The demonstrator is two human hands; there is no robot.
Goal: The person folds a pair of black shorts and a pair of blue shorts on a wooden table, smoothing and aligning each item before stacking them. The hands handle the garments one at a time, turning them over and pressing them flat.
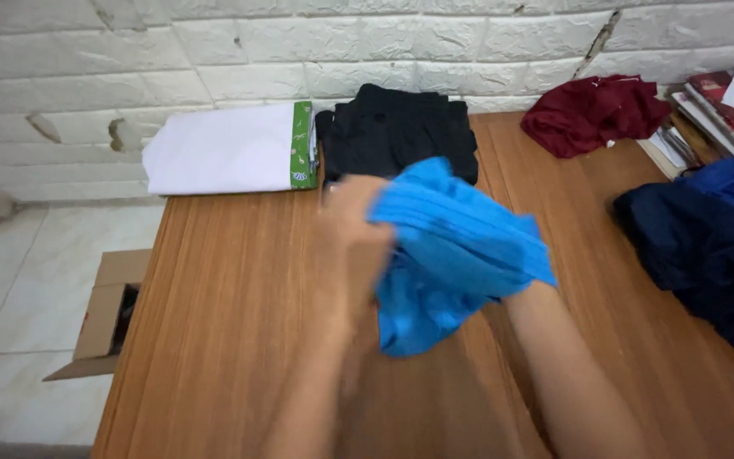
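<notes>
Basically both hands, left (354,234) blurred, right (516,293) buried under fabric, grip a bunched blue cloth (456,251) above the wooden surface (239,323). Beyond them: folded black garment (397,132), white package (223,157), white brick wall (299,51). Left: tiled floor (19,289), cardboard box (108,314).
</notes>
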